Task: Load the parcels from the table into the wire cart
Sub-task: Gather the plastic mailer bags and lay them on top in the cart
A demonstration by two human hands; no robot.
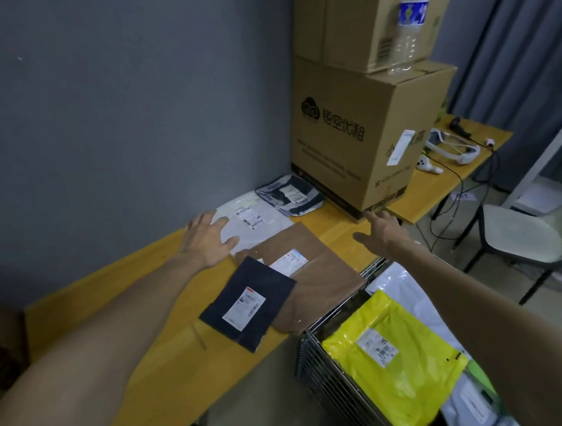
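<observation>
Left arm stretched forward, left hand (208,242) splayed flat on the white plastic mailer (260,228) by the wall. Right hand (383,235) open, fingers straight, over the yellow wooden table (142,344), holding nothing. Brown paper envelope (325,276) and navy plastic mailer (246,308) on the table; yellow plastic mailer (392,368) in the metal wire cart (319,374).

**Paper, film, wire and board**

The surface (167,322) looks like smooth yellow wood laminate with a dull sheen. Near its far edge the white mailer (257,224) is thin, faintly glossy plastic film, and the dark striped mailer (290,195) beside it is crinkled film too. The brown parcel (318,277) at the right edge is matt kraft paper. The navy mailer (241,283) lying partly on it is matt plastic with a paper label. The wire cart (323,387) is bare shiny metal, and the yellow mailer (392,365) in it is glossy, wrinkled plastic. The stacked boxes (360,129) are matt cardboard, and the bottle (409,24) is clear plastic.
</observation>
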